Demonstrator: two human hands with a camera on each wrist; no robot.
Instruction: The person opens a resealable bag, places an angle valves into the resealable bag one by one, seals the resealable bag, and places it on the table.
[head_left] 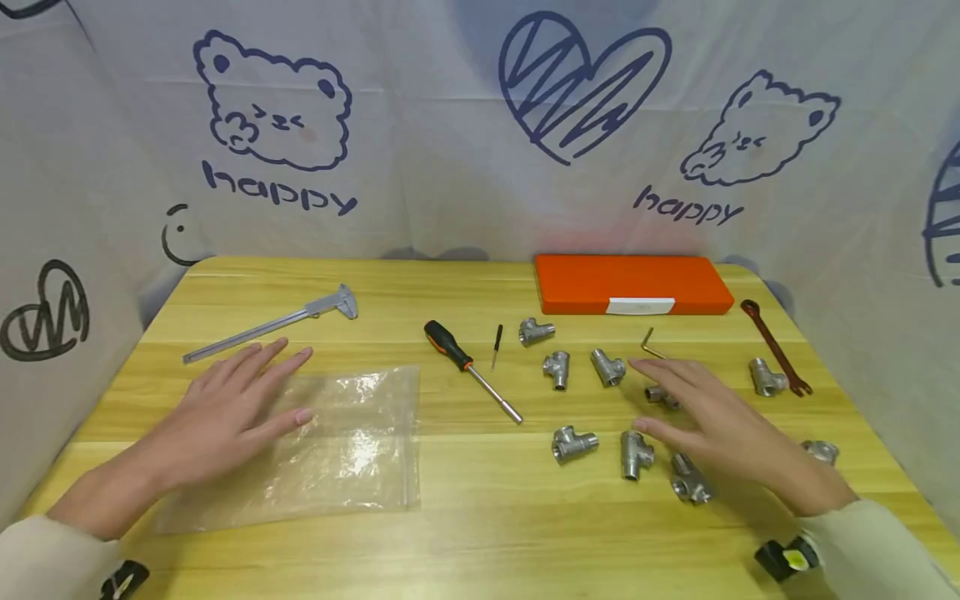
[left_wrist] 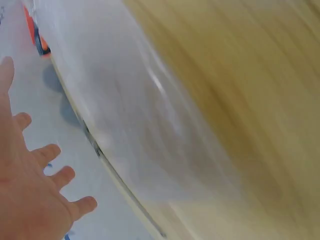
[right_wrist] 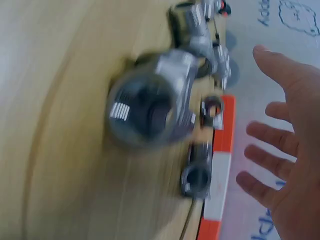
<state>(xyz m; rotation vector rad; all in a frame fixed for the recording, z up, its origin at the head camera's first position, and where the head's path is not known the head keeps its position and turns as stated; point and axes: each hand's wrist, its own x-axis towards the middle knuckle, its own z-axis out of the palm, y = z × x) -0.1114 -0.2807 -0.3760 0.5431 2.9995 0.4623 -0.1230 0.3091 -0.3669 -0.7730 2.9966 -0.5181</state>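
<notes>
My left hand (head_left: 217, 417) hovers over a clear zip plastic bag (head_left: 352, 450), fingers spread and holding nothing. Above the scattered metal pipe tees my right hand (head_left: 720, 425) is likewise outstretched, with nothing in its grasp. One tee (head_left: 662, 397) is partly covered by that hand's fingers; another tee (head_left: 690, 479) lies just below the thumb. Further tees (head_left: 636, 455) lie around it. In the left wrist view the bag (left_wrist: 125, 100) looks blurred beside the fingers. A tee (right_wrist: 150, 100) looms large in the right wrist view, apart from the hand.
A caliper (head_left: 273, 323) lies at the back left. Mid-table are a large screwdriver (head_left: 472, 371) and a small black screwdriver (head_left: 497, 346). An orange case (head_left: 630, 279) stands at the back, with a hex key (head_left: 648, 343) before it and a red wrench (head_left: 776, 346) to its right.
</notes>
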